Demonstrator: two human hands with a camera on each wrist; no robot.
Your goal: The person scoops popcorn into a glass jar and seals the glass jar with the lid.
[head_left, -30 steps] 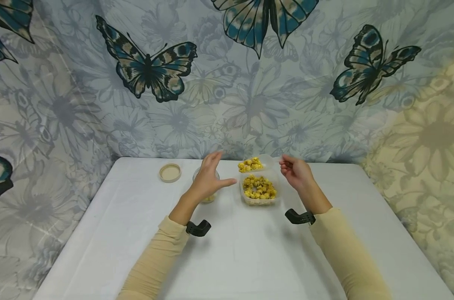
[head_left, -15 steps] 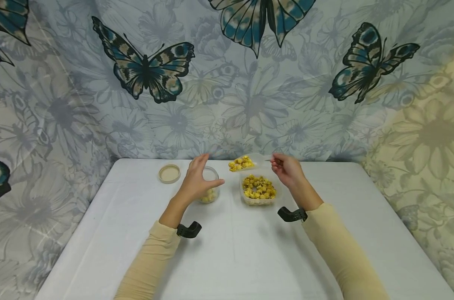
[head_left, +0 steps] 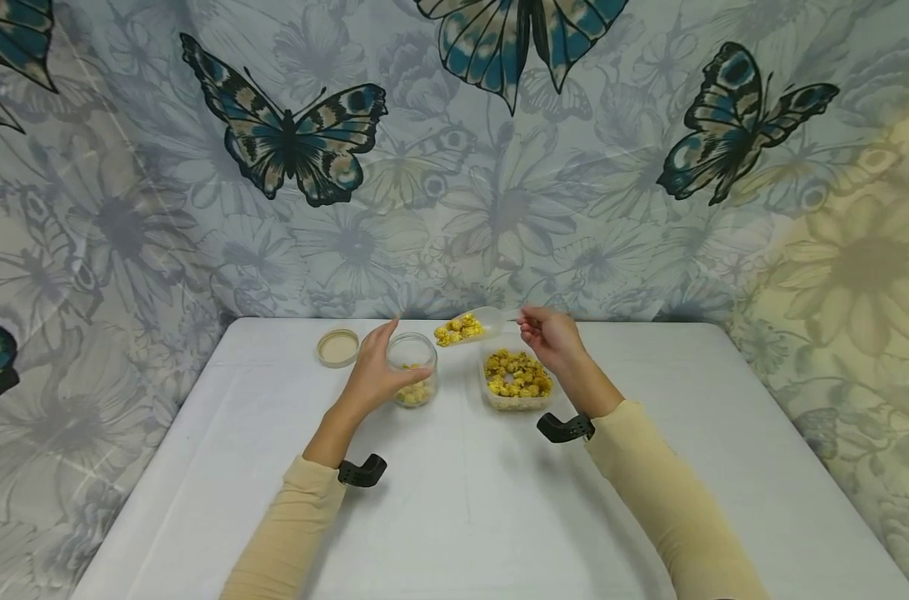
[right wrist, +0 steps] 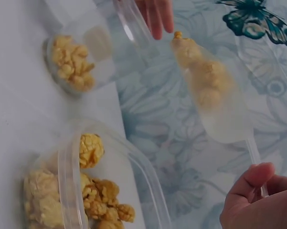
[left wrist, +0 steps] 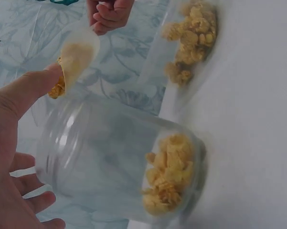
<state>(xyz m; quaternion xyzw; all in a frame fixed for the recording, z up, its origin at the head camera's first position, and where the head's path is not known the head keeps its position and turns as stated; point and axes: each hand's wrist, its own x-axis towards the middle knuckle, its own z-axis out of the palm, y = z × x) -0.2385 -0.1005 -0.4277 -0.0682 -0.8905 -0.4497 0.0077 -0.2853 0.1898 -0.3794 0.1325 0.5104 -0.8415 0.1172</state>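
Above the white worktop (head_left: 454, 508), between the jar (left wrist: 110, 148) and the tub (head_left: 517, 405), hangs the translucent scoop (right wrist: 227, 125), loaded with popcorn (head_left: 458, 330), its tip pointing towards the jar and slanting slightly down. The right hand (head_left: 553, 336) grips it by the thin handle (right wrist: 253, 150). The left hand (head_left: 377, 375) is spread around the jar's mouth with fingers and thumb apart, not clenched; whether any finger touches the glass I cannot tell.

The scoop looks light and fairly stiff, probably smooth plastic, so the handle is the sensible place to hold it, kept nearly level because loose pieces could roll off the lip. Popcorn should weigh little and crumble if squeezed. The jar is likely rigid, slick and perhaps breakable; its side wall or neck would suit a steadying hold. The tub seems thin-walled and apt to flex, best taken by opposite sides.

Much of the scoop's load is blurred behind its cloudy wall in the right wrist view, and the left thumb covers part of it in the left wrist view. That view also cuts off the tub.
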